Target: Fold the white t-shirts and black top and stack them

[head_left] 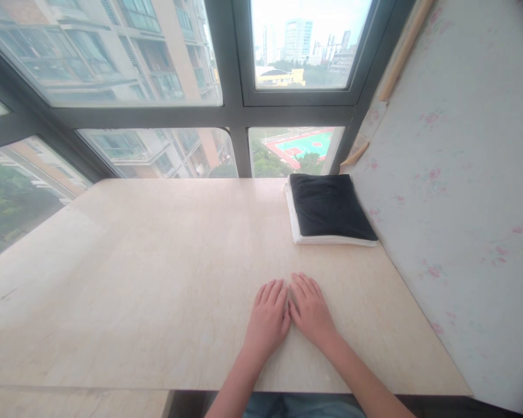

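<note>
Both hands rest palm down on a pale stone-like surface (157,278), near its front edge. My left hand (269,316) lies flat with its fingers stretched forward, holding nothing. Beside it, my right hand (311,307) is also flat and holds nothing; the thumbs and index fingers of the two hands meet or nearly meet. Beyond my right hand, against the wall, sits a folded black cloth (331,206) on top of a folded white cloth (335,240). Neither hand touches the cloths.
A grey window frame (157,118) runs along the far edge of the surface. On the right rises a wall (453,174) with a faded flower pattern, its covering peeling near the window. Buildings and a sports court show through the glass.
</note>
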`<state>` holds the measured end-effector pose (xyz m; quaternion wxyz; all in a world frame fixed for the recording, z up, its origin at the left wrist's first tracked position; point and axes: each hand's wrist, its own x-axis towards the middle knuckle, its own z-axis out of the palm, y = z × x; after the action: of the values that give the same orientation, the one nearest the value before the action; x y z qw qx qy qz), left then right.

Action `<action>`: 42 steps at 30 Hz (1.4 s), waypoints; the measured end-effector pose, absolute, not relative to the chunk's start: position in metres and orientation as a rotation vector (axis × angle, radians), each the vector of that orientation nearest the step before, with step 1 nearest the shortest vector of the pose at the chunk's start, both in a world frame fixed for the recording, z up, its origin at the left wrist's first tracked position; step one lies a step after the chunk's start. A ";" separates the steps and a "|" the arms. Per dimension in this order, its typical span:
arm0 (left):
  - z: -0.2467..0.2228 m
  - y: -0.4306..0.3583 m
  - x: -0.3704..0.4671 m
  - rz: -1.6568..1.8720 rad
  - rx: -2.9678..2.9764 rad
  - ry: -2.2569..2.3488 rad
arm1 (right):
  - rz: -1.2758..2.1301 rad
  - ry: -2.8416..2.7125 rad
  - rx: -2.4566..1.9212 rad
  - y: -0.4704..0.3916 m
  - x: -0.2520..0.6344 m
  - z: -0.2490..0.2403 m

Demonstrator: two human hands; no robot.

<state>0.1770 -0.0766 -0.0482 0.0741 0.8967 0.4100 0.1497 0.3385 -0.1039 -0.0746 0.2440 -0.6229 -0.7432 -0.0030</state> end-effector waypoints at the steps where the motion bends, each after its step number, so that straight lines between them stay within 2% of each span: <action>1: -0.048 -0.077 0.177 0.448 2.690 1.231 | 0.010 -2.023 -1.696 -0.104 0.338 -0.075; 5: -0.047 -0.077 0.176 0.426 2.683 1.238 | 0.225 -1.889 -1.671 -0.093 0.348 -0.065; 8: -0.048 -0.077 0.176 0.390 2.694 1.245 | 0.427 -1.605 -1.770 -0.065 0.380 -0.040; 15: -0.052 -0.078 0.181 0.269 2.728 1.366 | 0.110 -1.267 -2.113 0.050 0.496 0.020; 20: -0.053 -0.077 0.181 0.299 2.714 1.341 | 0.014 -1.431 -2.278 0.125 0.540 0.014; 28: -0.052 -0.075 0.177 0.342 2.694 1.291 | -0.012 -1.671 -2.483 0.201 0.555 0.001; 42: -0.065 -0.074 0.177 0.311 2.701 1.299 | -0.150 -1.844 -2.509 0.234 0.561 0.003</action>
<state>0.1767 -0.0740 -0.0650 0.0641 0.8945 0.4302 0.1029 0.5612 0.2340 0.0030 0.0120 -0.8048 -0.5914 -0.0482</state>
